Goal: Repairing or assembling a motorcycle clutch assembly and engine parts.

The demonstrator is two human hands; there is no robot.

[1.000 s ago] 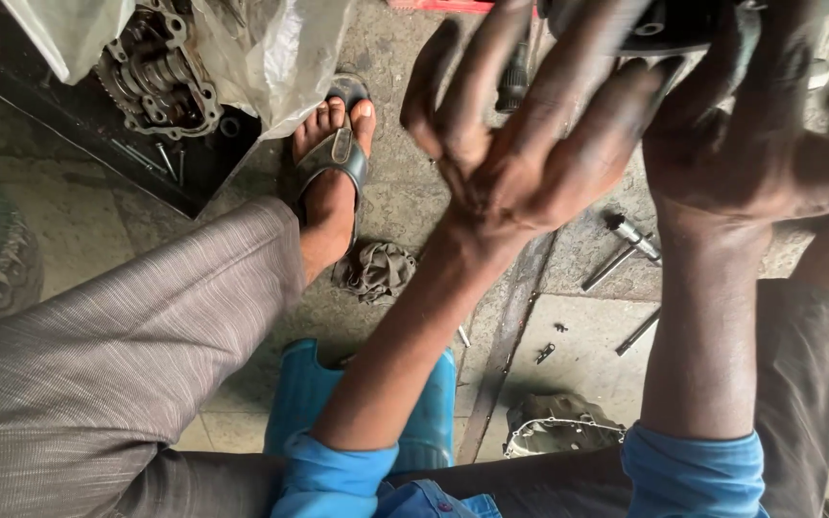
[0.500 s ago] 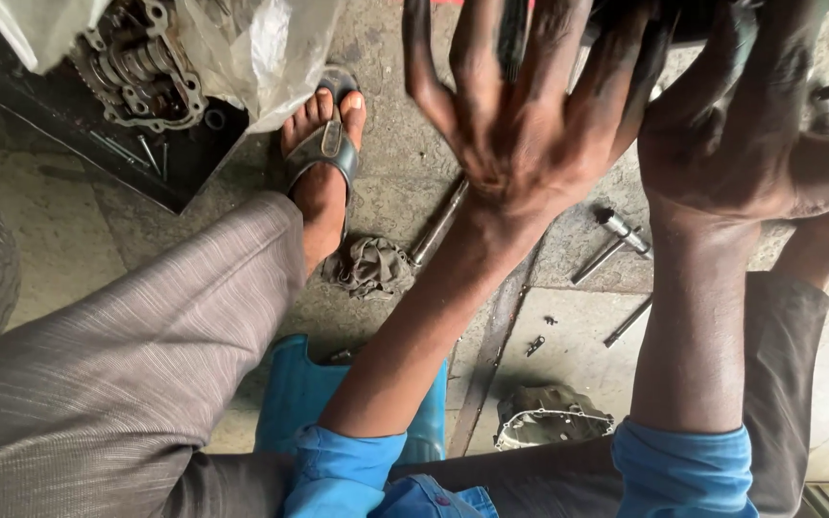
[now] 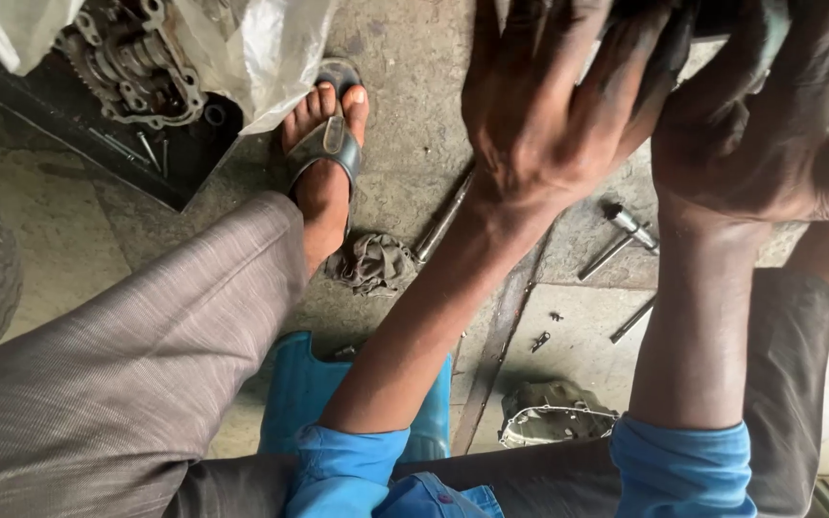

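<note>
**Greasy hands on a dark part at the top edge**

Nearest, along the bottom of the frame: two rolled blue cloth sleeves (image 3: 347, 470), and beneath them a blue plastic stool (image 3: 304, 393) at lower centre. Filling the lower left: a grey ribbed trouser leg (image 3: 117, 374), ending in a bare foot in a dark strapped sandal (image 3: 326, 153) planted on the stained concrete floor (image 3: 414, 86).

On the floor between the forearms, lower centre right: a grimy grey metal engine cover (image 3: 554, 414). A little further up: small dark screws (image 3: 541, 339), a slim metal rod (image 3: 631, 320), and a chrome T-shaped socket wrench (image 3: 618, 238) in the middle right. Just beside the sandal foot: a crumpled grey oily rag (image 3: 373, 261), touching a long steel bar (image 3: 441, 223) that runs under the left wrist.

Upper centre: left hand (image 3: 539, 125), smeared black, fingers (image 3: 616, 82) spread apart and laid flat against a dark greasy metal part (image 3: 722, 14) cut off by the top edge. Upper right: right hand (image 3: 760, 134), fingers curled around the same part; tips hidden, so firmness of grip not possible to tell.

Farthest, upper left corner: a dirty toothed gear assembly (image 3: 131, 62) half wrapped in clear plastic sheeting (image 3: 261, 58), resting on a black flat tray (image 3: 146, 158).
</note>
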